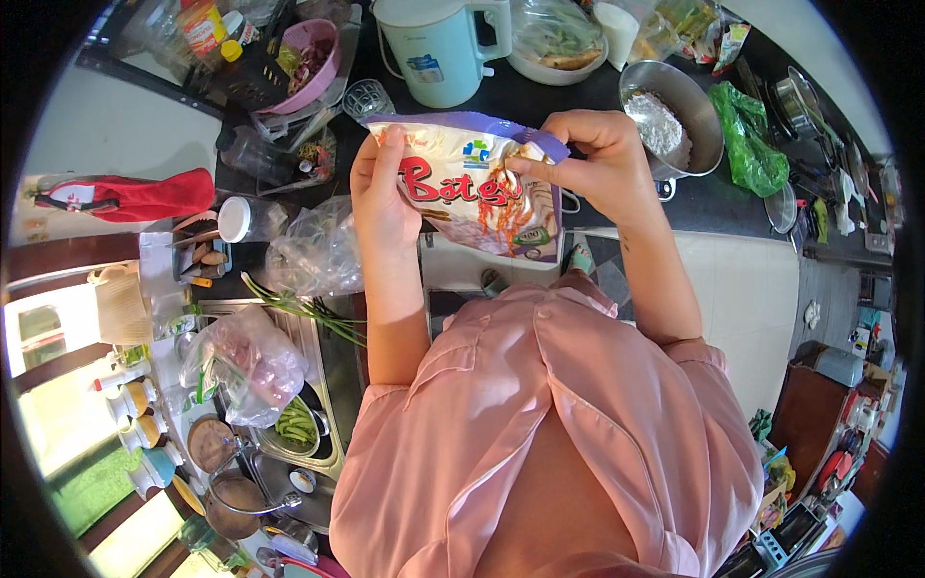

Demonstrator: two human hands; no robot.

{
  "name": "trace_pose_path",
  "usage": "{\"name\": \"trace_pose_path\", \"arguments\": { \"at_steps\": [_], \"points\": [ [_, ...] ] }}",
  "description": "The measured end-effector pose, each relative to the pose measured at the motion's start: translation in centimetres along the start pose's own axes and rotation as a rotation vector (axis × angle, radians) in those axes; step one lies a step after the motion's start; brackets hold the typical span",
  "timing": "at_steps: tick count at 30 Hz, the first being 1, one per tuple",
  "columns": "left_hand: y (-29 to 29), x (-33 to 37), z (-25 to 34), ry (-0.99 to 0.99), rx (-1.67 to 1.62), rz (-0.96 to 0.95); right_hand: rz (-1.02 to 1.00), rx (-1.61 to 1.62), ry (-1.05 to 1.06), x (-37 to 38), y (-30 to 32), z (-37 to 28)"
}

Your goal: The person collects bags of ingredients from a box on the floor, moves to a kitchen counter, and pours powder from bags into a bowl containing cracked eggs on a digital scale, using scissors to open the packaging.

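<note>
While the left hand (383,193) grips one top corner of the flour bag (479,188), the right hand (593,159) pinches the other, holding it just before the kettle (443,48), above the dark desk (540,96).

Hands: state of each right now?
Left hand: closed, pinching the flour packet at its left edge.
Right hand: closed, gripping the packet's top right corner.

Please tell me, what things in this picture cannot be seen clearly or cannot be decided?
Head view:
- Packet: contents hidden by its opaque wrapper; whether its top is open cannot be told, the left hand and right hand cover both corners.
- Kettle: top cut off by the picture's upper edge.
- Steel bowl: white powder inside, kind unclear.
- Sink: partly hidden by plastic bags.
</note>
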State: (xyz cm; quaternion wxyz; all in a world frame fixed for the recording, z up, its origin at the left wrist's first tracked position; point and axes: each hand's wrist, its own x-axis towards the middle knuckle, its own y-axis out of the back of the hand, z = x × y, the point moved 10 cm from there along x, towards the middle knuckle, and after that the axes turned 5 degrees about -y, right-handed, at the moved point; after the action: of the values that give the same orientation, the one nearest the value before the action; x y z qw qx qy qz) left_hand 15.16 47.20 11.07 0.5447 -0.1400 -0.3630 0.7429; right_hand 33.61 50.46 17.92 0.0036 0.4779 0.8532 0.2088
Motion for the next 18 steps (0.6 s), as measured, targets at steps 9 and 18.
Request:
{"name": "trace_pose_path", "arguments": {
  "at_steps": [9, 18],
  "points": [
    [0.3, 0.8, -0.7, 0.016, 0.041, 0.023, -0.17, 0.31, 0.036, -0.7, 1.1, 0.1],
    [0.8, 0.9, -2.0, 0.054, 0.015, 0.068, -0.095, 0.111, 0.077, -0.4, 2.2, -0.2]
  ]
}}
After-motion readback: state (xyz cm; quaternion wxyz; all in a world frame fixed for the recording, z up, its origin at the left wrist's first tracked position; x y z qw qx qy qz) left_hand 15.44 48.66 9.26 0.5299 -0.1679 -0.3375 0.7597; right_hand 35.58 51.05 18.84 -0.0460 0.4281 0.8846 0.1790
